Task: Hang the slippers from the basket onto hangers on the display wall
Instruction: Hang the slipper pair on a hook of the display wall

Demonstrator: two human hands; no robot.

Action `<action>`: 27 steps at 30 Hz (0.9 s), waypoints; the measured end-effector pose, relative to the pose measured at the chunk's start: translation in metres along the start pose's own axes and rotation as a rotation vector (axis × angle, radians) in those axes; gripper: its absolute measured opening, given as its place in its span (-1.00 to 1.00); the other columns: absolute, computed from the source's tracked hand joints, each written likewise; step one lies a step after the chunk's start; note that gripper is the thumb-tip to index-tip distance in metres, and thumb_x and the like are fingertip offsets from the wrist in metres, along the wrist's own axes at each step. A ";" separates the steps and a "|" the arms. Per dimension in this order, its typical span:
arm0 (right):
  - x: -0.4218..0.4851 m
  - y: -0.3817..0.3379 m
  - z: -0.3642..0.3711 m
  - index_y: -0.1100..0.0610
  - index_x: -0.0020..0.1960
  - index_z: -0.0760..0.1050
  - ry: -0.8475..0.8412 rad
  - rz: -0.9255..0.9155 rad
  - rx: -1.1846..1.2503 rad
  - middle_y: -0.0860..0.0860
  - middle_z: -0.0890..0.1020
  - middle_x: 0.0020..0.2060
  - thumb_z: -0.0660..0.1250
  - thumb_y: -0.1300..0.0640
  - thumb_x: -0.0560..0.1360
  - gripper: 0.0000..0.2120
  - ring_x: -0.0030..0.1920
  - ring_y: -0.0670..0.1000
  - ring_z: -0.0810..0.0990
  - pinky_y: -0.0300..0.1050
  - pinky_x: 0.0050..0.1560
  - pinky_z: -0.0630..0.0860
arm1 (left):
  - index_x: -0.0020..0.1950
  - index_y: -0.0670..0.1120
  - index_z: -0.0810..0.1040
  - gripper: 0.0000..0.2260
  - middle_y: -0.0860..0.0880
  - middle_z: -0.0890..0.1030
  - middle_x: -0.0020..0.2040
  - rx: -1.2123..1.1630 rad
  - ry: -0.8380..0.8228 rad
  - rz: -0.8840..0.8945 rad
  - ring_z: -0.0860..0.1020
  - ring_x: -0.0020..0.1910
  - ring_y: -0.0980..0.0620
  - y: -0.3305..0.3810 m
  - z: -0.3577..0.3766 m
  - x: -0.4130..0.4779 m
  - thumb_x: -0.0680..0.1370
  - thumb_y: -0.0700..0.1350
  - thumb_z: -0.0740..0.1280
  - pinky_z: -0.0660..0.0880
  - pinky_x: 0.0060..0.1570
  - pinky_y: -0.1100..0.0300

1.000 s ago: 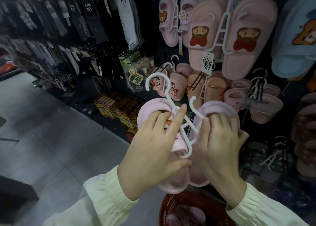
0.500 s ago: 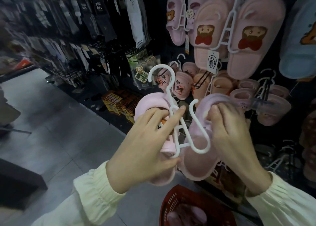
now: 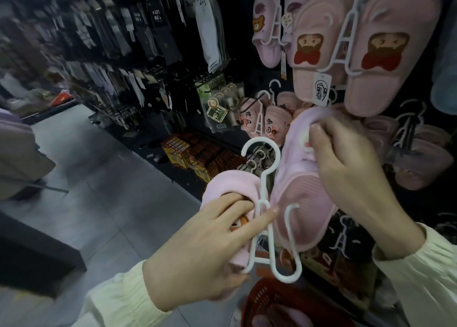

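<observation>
The pair of pink slippers is held up in mid-air in front of the display wall, just below the slippers already hanging there and above the red basket. The left slipper is soft and plush, toe end up, with a bit of orange showing at its opening between the fingers. The right slipper shows its ribbed pale-pink sole to the camera; its upper end is folded over and carries a round pale patch with a pink mark. Between the two stands a white plastic hanger, upright, its hook at the top and one bare prong curling up in front of the right slipper's sole. The left hand grips the left slipper with its fingers curled into the opening, the forefinger stretched across to touch the hanger's stem. The right hand clutches the folded top of the right slipper, fingers curled tightly. Both wrists wear pale cream sleeves. On the wall hang hung pink slippers with a bear and red bow on white hangers, smaller pairs below them. To the left run racks of socks, above a grey tiled floor.
</observation>
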State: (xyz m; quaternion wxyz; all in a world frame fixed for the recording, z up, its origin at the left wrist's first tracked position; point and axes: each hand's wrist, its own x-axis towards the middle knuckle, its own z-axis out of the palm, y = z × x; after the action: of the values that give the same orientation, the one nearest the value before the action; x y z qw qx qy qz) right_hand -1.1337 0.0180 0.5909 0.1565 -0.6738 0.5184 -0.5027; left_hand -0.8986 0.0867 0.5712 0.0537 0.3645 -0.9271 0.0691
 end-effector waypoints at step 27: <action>0.098 -0.037 0.161 -0.02 0.18 0.42 0.009 -0.135 -0.613 -0.09 0.44 0.08 0.25 -0.03 0.55 -0.77 0.08 0.03 0.46 -0.03 0.08 0.42 | 0.57 -0.17 0.24 -0.10 0.00 0.44 0.36 -0.082 0.305 0.232 0.35 0.35 -0.05 -0.283 0.012 0.102 0.38 0.15 0.53 0.14 0.44 0.22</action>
State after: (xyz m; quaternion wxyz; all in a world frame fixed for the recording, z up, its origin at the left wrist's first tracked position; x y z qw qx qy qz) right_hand -0.9825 -0.1008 0.5969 -0.0902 -0.7204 0.6005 -0.3351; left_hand -0.7799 -0.1886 0.6001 0.2001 0.2378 -0.9461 0.0915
